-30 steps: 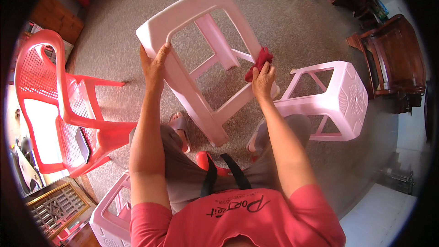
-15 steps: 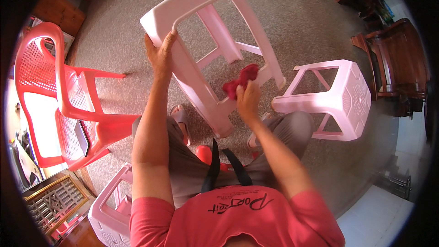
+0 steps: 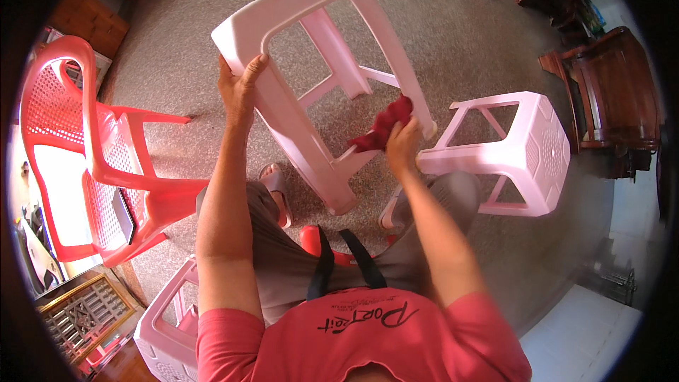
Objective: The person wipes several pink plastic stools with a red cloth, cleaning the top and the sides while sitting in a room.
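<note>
At twelve o'clock: stool (image 3: pixel 288 124), pink, tilted. Left hand (image 3: pixel 240 86), between ten and eleven: grip clasping the stool's edge near the seat. Right hand (image 3: pixel 404 144), at two: grip bunched around a cloth (image 3: pixel 387 123), red, laid along the stool's crossbar (image 3: pixel 358 161). At three: second stool (image 3: pixel 534 152), pink, upright on the floor (image 3: pixel 170 42). At nine: chair (image 3: pixel 134 182), red, perforated. Between seven and eight: third stool (image 3: pixel 159 343), pink, partly hidden.

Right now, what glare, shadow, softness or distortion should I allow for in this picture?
Head view: glare whites out the background seen through the red chair; head view: light and shadow streak the held pink stool, though the dark red cloth stands out; head view: fisheye bending grows toward the black rim; head view: lower right looks dim and soft.
</note>
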Tool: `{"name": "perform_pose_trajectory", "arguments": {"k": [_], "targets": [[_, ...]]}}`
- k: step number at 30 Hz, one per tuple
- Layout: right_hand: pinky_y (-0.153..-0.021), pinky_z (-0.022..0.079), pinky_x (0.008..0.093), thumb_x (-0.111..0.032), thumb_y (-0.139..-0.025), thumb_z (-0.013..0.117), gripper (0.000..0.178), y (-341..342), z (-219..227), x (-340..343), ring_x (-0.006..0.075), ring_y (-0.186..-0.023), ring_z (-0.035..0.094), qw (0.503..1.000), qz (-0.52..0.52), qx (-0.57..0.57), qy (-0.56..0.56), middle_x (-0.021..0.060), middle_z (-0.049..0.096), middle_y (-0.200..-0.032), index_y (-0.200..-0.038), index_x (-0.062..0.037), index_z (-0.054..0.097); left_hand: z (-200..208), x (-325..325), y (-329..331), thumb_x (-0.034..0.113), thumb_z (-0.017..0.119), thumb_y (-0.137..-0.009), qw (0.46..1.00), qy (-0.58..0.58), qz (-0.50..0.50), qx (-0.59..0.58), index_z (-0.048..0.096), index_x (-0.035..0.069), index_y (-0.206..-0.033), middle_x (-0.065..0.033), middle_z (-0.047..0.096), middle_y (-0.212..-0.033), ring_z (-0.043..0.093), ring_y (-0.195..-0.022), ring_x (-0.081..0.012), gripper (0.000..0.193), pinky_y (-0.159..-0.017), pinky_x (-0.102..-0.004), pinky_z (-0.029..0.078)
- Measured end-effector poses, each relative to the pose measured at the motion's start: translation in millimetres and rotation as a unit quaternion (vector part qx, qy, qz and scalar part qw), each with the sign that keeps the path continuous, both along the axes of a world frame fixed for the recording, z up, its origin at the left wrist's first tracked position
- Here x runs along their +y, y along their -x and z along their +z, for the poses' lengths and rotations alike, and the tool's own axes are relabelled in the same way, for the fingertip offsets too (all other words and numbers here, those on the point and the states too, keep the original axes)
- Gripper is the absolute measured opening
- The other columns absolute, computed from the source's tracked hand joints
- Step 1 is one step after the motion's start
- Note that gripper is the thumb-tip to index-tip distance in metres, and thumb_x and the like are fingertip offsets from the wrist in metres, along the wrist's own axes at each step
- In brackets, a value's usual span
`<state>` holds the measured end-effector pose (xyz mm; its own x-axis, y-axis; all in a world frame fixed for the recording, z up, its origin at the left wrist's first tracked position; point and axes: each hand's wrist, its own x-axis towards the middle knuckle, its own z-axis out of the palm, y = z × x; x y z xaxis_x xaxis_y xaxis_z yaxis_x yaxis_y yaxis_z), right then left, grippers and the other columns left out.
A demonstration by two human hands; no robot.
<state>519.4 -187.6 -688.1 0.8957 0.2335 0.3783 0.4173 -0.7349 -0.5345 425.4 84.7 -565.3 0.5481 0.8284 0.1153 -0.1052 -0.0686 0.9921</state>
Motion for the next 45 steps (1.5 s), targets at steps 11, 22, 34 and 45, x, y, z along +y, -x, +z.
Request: {"name": "perform_pose_trajectory", "arguments": {"k": [11,22,34,45], "targets": [[-0.068,0.037,0.0483,-0.003,-0.072,0.045,0.025,-18,7,1,0.0391,-0.078,0.048,0.995,0.031,-0.079,0.056,0.0225,0.047,-0.089,-0.096,0.0025,0.043,-18,8,-8,0.036,0.071,-0.070,1.000,-0.003,0.029,-0.008,0.040,0.002,-0.107,-0.0160,0.053,-0.094,0.056,-0.084,-0.0215,0.059,-0.069,-0.0316,0.047],[-0.070,0.036,0.0466,-0.007,-0.069,0.051,0.032,108,35,8,0.0365,-0.083,0.045,0.973,0.216,0.022,0.079,0.0202,0.046,-0.091,-0.099,0.0015,0.043,-30,13,-6,0.040,0.071,-0.068,0.997,-0.013,0.070,0.026,0.038,0.000,-0.103,-0.0185,0.053,-0.095,0.057,-0.083,-0.0265,0.063,-0.070,-0.0348,0.048],[-0.076,0.037,0.0436,-0.012,-0.074,0.056,0.038,71,83,110,0.0360,-0.084,0.045,0.950,0.295,-0.099,0.030,0.0191,0.047,-0.097,-0.108,0.0013,0.043,-21,-2,0,0.042,0.062,-0.077,0.993,-0.092,0.070,0.012,0.040,-0.002,-0.104,-0.0175,0.056,-0.093,0.056,-0.084,-0.0218,0.056,-0.069,-0.0318,0.046],[-0.081,0.036,0.0445,-0.012,-0.073,0.059,0.043,53,80,73,0.0378,-0.092,0.045,0.948,0.300,-0.097,0.037,0.0196,0.045,-0.103,-0.110,0.0000,0.041,-4,-8,-14,0.031,0.072,-0.068,0.997,0.057,-0.043,0.005,0.026,-0.008,-0.107,-0.0213,0.047,-0.096,0.055,-0.085,-0.0247,0.072,-0.068,-0.0311,0.049]]}}
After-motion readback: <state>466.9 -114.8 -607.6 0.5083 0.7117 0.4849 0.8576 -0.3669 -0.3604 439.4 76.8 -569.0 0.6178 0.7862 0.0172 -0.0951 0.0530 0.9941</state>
